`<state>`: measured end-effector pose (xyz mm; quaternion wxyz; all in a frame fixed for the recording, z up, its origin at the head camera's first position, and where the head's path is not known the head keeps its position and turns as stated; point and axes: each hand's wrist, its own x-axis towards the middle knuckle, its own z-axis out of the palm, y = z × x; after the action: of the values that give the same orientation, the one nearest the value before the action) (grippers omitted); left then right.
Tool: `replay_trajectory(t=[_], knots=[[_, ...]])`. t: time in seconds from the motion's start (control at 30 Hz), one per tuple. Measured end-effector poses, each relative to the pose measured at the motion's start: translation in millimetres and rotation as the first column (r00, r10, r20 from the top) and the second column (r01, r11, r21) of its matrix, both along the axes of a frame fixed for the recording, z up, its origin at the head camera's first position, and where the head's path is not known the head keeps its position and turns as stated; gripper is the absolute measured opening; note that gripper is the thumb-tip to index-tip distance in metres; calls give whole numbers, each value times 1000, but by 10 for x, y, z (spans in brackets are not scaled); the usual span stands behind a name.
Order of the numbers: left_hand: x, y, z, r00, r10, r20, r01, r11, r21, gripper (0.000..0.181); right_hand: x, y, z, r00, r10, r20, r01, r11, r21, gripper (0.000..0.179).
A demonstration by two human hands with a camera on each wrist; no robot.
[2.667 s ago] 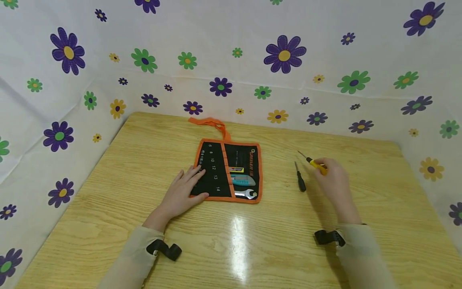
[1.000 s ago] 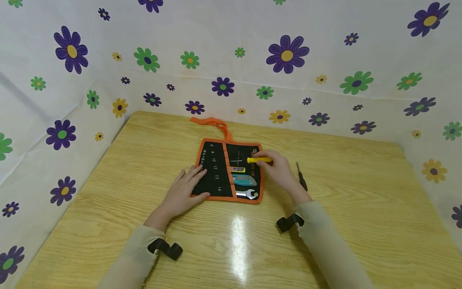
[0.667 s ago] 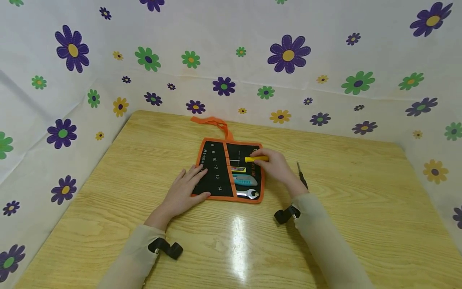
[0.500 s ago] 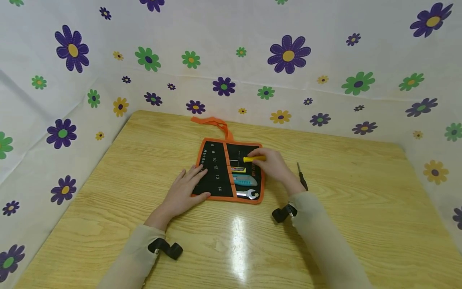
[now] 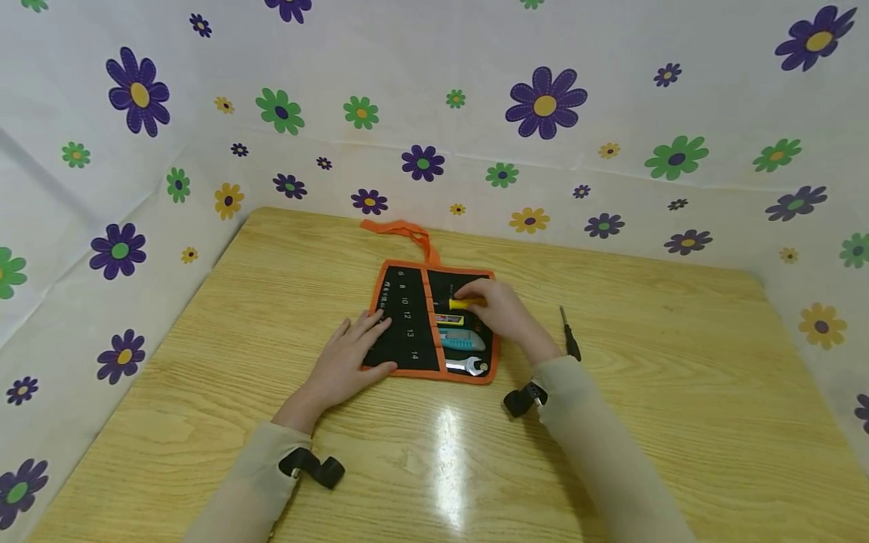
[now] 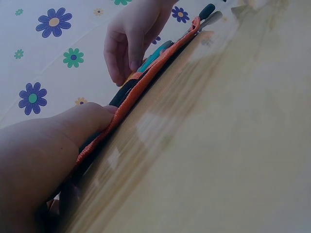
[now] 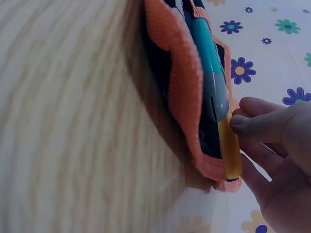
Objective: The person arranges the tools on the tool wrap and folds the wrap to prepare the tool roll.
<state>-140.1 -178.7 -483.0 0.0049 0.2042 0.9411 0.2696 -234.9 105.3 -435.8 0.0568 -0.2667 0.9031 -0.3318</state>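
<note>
An open black tool pouch [image 5: 414, 302] with orange edging lies on the table. My left hand [image 5: 342, 363] rests on its left side, fingers spread and thumb along the near edge. My right hand [image 5: 502, 313] pinches the yellow handle of a screwdriver [image 7: 229, 148] over the pouch's right half. The screwdriver's tip is at the orange pocket edge, its shaft mostly out of sight. Just nearer sits a small yellow-labelled pack [image 5: 449, 320], then a teal utility knife [image 5: 463, 339] and a wrench [image 5: 467, 366], each partly inside a pocket.
A black-handled screwdriver [image 5: 571, 341] lies on the wooden table [image 5: 679, 392], right of the pouch. An orange strap [image 5: 400, 227] extends from the pouch's far edge. Flower-patterned cloth [image 5: 462, 68] rises behind the table and at its sides.
My right hand has carried the yellow screwdriver left from beside the black one to the pouch, then slid it farther left into the pocket edge. My left hand has stayed in place.
</note>
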Motion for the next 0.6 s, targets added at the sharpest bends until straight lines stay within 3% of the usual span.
replay_trajectory(t=[0.33, 0.6], knots=[[-5, -1, -7, 1000, -4, 4, 4, 1000, -3, 76, 80, 206, 43, 997, -72, 14, 69, 989, 128, 29], [4, -1, 6, 1000, -3, 0, 3, 1000, 2, 76, 42, 226, 4, 998, -32, -50, 40, 985, 166, 19]])
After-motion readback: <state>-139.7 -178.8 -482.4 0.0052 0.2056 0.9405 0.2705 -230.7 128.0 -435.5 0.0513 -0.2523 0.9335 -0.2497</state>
